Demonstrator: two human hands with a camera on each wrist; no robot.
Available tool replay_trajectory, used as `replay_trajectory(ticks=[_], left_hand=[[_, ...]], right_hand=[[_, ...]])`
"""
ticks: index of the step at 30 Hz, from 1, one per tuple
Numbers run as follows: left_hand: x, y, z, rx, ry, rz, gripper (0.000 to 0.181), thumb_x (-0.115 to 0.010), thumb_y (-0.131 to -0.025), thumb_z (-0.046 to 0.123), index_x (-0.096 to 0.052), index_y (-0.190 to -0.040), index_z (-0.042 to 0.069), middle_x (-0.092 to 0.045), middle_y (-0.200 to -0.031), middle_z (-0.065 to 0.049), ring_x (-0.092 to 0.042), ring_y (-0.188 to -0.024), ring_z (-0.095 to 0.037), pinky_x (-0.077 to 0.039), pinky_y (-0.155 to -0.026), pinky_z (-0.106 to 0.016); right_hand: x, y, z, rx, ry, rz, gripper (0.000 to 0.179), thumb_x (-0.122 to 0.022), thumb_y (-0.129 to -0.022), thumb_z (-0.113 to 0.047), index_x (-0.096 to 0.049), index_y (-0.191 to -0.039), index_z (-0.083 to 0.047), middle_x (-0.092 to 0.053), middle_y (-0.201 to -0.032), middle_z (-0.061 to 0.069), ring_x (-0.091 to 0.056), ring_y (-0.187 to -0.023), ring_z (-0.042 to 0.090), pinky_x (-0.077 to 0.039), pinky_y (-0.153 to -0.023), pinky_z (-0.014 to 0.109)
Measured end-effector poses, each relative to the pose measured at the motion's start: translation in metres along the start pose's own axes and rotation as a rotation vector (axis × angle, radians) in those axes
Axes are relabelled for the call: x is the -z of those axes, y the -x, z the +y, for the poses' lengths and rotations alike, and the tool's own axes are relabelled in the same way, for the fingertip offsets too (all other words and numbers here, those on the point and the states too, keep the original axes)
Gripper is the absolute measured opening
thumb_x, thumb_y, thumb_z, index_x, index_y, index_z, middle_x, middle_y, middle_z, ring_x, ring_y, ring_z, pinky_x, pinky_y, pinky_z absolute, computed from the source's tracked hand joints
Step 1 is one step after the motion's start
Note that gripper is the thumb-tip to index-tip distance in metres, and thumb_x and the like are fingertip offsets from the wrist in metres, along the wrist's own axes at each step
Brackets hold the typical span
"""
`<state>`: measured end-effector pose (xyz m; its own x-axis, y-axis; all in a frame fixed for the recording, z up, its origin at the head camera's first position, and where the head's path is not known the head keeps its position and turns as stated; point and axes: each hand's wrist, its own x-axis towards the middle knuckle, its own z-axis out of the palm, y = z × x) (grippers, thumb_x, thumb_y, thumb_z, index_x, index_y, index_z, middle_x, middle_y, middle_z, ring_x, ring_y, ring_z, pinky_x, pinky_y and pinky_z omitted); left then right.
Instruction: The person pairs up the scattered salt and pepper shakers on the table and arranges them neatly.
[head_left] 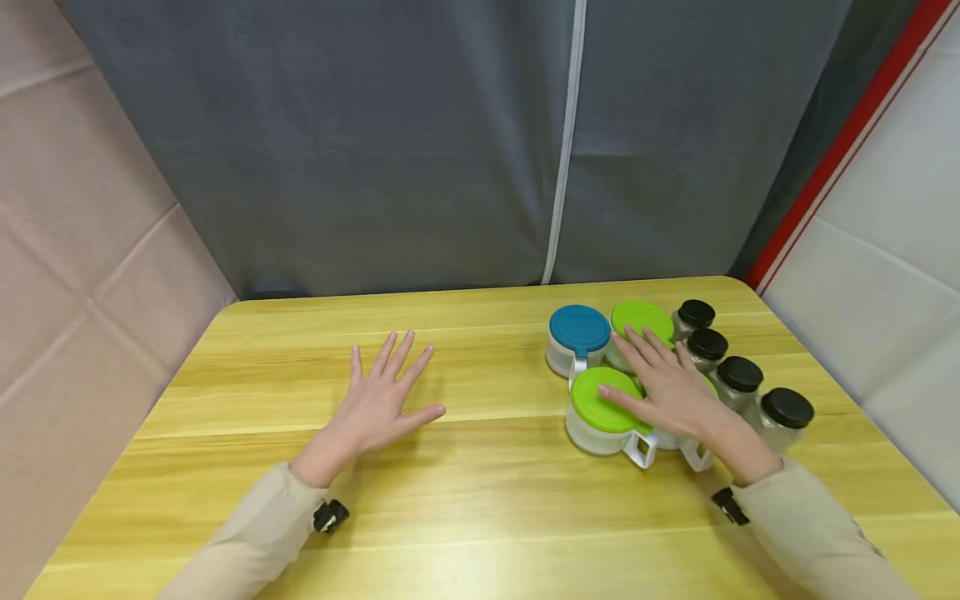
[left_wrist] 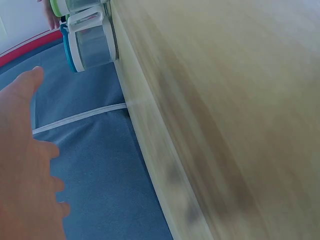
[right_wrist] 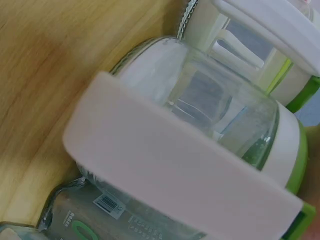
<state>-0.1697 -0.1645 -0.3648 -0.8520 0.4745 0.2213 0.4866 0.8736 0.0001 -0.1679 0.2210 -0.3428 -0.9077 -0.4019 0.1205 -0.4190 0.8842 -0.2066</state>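
From the head view, my left grip (head_left: 378, 408) is spread, fingers and thumb apart and holding nothing, over the left part of the yellow wood-grain bench (head_left: 465, 508). My right grip (head_left: 675, 398) is spread too, its thumb over the front lid in a cluster on the bench's right side; I cannot tell whether it touches. I count four handled containers there: one squat clear container with a round blue lid (head_left: 579, 333) and three squat clear containers with round lime-green lids (head_left: 592, 417), one of these mostly hidden under my palm. Three white plastic handles (head_left: 640, 452) show among them. Beside them, to the right, four clear jars with black round lids (head_left: 740, 374) stand upright in a slanting row. Two beige sleeves (head_left: 247, 525) cover my forearms. From my left wrist, that same grip shows its thumb standing out from the fingers, with the one blue-lidded container and part of one green-lidded container near the top, well apart from it. From my right wrist, one white handle fills the middle before a clear container edged in green; only a sliver of my skin shows, so I cannot tell the grip from here.
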Motion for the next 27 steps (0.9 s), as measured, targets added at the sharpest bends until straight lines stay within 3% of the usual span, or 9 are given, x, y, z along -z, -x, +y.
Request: replay_trajectory(ticks=[11,15,19,22,27], left_hand=[[0.004,-0.003,0.0,0.005,0.03,0.02,0.078,-0.032,-0.082,0.066,-0.017,-0.142,0.019,0.0,-0.146,-0.008,0.005,-0.13,-0.026,0.005,-0.093,-0.062],[0.006,-0.006,0.001,0.011,0.099,0.096,0.076,-0.037,-0.084,0.062,-0.02,-0.141,0.015,-0.011,-0.145,-0.009,-0.005,-0.131,-0.027,0.003,-0.095,-0.061],[0.009,-0.011,0.005,0.021,0.271,0.205,0.071,-0.051,-0.083,0.051,-0.027,-0.139,0.013,-0.024,-0.141,-0.01,-0.018,-0.128,-0.026,-0.005,-0.097,-0.059],[0.013,-0.016,0.01,0.024,0.455,0.268,0.068,-0.06,-0.082,0.041,-0.032,-0.136,0.011,-0.033,-0.136,-0.009,-0.026,-0.124,-0.025,-0.014,-0.098,-0.054],[0.018,-0.023,0.019,0.07,0.745,0.281,0.065,-0.064,-0.08,0.037,-0.035,-0.134,0.015,-0.038,-0.133,-0.001,-0.032,-0.121,-0.019,-0.027,-0.096,-0.044]], right_hand=[[0.005,-0.001,0.0,-0.007,-0.03,-0.029,0.079,-0.042,-0.084,-0.057,-0.015,-0.142,-0.01,-0.011,-0.143,0.018,-0.005,-0.128,0.037,-0.002,-0.095,0.062],[0.012,-0.001,0.001,0.013,-0.082,-0.017,0.075,-0.044,-0.086,-0.052,-0.017,-0.141,-0.009,-0.013,-0.143,0.018,-0.006,-0.129,0.036,-0.004,-0.096,0.06],[0.021,0.0,0.002,0.06,-0.189,0.022,0.067,-0.048,-0.089,-0.041,-0.022,-0.14,-0.006,-0.016,-0.142,0.019,-0.009,-0.128,0.036,-0.008,-0.097,0.059],[0.029,0.001,0.005,0.074,-0.29,0.023,0.063,-0.049,-0.09,-0.034,-0.021,-0.14,-0.008,-0.018,-0.142,0.017,-0.009,-0.128,0.035,-0.012,-0.095,0.061],[0.049,0.006,0.012,0.08,-0.439,0.047,0.055,-0.047,-0.092,-0.023,-0.023,-0.14,-0.013,-0.024,-0.139,0.015,-0.022,-0.123,0.036,-0.026,-0.087,0.061]])
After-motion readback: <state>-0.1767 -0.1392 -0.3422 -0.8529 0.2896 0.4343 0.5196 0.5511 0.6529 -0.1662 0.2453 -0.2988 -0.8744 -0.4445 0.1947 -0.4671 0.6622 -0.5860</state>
